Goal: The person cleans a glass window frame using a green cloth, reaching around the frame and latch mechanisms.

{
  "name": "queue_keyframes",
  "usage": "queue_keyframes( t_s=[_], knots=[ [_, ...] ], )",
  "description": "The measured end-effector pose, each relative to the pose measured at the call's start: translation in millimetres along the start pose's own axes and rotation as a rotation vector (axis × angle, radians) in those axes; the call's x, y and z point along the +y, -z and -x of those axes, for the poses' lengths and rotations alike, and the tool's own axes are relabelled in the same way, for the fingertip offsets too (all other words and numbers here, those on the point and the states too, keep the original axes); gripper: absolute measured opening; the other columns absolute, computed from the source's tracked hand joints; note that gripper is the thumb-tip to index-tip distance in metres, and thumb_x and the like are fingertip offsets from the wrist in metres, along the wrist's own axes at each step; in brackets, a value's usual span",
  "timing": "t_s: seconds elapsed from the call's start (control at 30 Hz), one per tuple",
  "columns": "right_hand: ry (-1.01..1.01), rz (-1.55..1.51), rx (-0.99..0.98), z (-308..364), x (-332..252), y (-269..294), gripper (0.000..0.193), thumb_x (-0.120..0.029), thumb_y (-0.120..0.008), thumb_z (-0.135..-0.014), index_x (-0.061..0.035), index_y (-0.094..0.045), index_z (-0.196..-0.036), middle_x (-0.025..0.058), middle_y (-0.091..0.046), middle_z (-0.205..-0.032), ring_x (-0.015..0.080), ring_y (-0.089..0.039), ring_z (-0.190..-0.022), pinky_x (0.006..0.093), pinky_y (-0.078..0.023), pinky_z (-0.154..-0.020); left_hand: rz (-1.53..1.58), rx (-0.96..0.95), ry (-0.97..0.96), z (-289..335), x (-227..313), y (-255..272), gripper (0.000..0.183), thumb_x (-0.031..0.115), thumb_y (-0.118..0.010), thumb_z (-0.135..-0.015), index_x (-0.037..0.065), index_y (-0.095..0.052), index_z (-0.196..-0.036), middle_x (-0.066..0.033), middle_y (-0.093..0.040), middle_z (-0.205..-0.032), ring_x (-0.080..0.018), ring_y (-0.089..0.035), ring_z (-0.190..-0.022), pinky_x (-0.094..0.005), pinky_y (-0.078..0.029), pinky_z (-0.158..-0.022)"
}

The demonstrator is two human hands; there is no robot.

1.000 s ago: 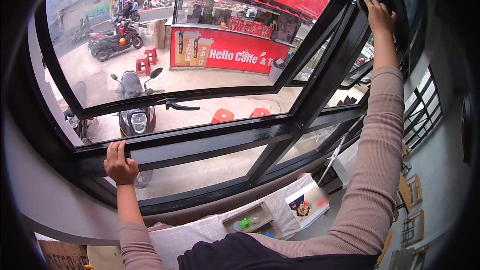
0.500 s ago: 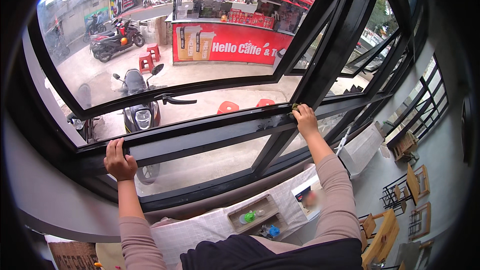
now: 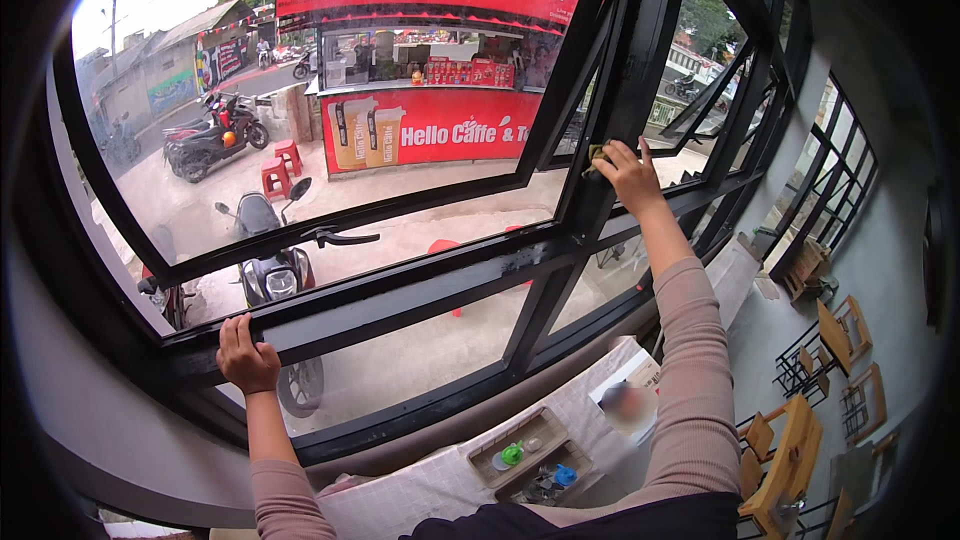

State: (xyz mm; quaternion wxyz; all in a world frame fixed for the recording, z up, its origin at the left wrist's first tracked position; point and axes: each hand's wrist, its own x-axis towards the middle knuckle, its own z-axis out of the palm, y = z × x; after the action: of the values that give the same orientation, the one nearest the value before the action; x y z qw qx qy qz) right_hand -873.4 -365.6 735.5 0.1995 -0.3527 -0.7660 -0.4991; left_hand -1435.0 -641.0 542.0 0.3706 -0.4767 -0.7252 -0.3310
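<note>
My left hand (image 3: 248,355) is closed over the left part of the black window rail (image 3: 420,285), its fingers hooked on the upper edge. Higher up and to the right, my right hand (image 3: 630,178) presses a small yellow-green cloth (image 3: 598,160) against the thick black upright post (image 3: 630,70). Most of the cloth is hidden under the fingers. Wet-looking marks show on the rail just left of the post. Between my hands is a tilted-out window sash (image 3: 430,195) with a black lever handle (image 3: 342,237) at its lower edge.
Below the window, a cloth-covered table (image 3: 400,490) bears a divided tray (image 3: 485,460) with green and blue items and a printed sheet (image 3: 628,405). Wooden tables (image 3: 785,465) and chairs stand at right. Outside are a motorcycle (image 3: 272,270), red stools (image 3: 276,177) and a red stall (image 3: 430,140).
My right hand has moved the cloth up from the rail corner onto the upright post. My left hand stays on the rail, while the whole view has shifted a little.
</note>
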Motion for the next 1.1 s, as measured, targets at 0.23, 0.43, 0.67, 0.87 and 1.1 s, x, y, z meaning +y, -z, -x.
queue_keyframes(
  t_s=[0.23, 0.43, 0.67, 0.87, 1.1],
  knots=[
    [-0.225, 0.248, -0.073, -83.1, 42.2, 38.8, 0.023, -0.016, -0.05, -0.085, -0.023, -0.065, -0.102, -0.0007, -0.052, -0.121, 0.0177, -0.042, -0.124, 0.0559, -0.031, -0.101, 0.07, 0.02, 0.026, -0.8, 7.3, -1.8, 0.046, 0.023, -0.045, -0.065, 0.006, -0.059, -0.105, -0.0115, -0.056, -0.109, -0.0298, -0.054, -0.106, -0.0419, -0.044, -0.081],
    [-0.339, 0.329, -0.025, -147.1, 80.0, 58.6, 0.016, -0.021, -0.052, -0.084, -0.0235, -0.066, -0.092, -0.0018, -0.053, -0.11, 0.0215, -0.047, -0.112, 0.0577, -0.038, -0.091, 0.086, 0.0, 0.036, -1.6, 3.5, 0.0, 0.047, 0.025, -0.043, -0.066, 0.004, -0.059, -0.104, -0.0119, -0.057, -0.109, -0.031, -0.052, -0.11, -0.0411, -0.043, -0.081],
    [-0.561, 0.625, 0.122, -251.4, 175.5, 100.1, 0.031, -0.023, -0.043, -0.089, -0.023, -0.049, -0.12, -0.0006, -0.05, -0.114, 0.0245, -0.044, -0.115, 0.0588, -0.041, -0.086, 0.035, -0.036, 0.042, -3.1, 0.8, 6.0, 0.049, 0.03, -0.04, -0.07, 0.006, -0.059, -0.107, -0.0101, -0.057, -0.11, -0.0312, -0.051, -0.113, -0.0421, -0.041, -0.082],
    [-0.998, 0.172, 0.307, -330.8, 227.5, 143.7, 0.042, -0.023, -0.028, -0.096, -0.0177, -0.028, -0.137, 0.0157, -0.044, -0.13, 0.037, -0.054, -0.109, 0.0491, -0.044, -0.09, -0.002, -0.066, 0.064, -1.8, -0.4, 7.7, 0.051, 0.024, -0.04, -0.065, 0.004, -0.06, -0.107, -0.0114, -0.057, -0.11, -0.0316, -0.051, -0.113, -0.0411, -0.041, -0.082],
    [-0.684, 0.58, 0.327, -324.2, 272.6, 102.8, 0.041, -0.02, -0.038, -0.089, -0.0169, -0.042, -0.13, 0.0138, -0.042, -0.132, 0.0392, -0.05, -0.111, 0.0471, -0.041, -0.095, 0.012, -0.07, 0.059, 1.7, 9.6, -0.1, 0.05, 0.024, -0.04, -0.065, 0.004, -0.06, -0.107, -0.0116, -0.057, -0.11, -0.0321, -0.051, -0.113, -0.0413, -0.04, -0.082]
  ],
)
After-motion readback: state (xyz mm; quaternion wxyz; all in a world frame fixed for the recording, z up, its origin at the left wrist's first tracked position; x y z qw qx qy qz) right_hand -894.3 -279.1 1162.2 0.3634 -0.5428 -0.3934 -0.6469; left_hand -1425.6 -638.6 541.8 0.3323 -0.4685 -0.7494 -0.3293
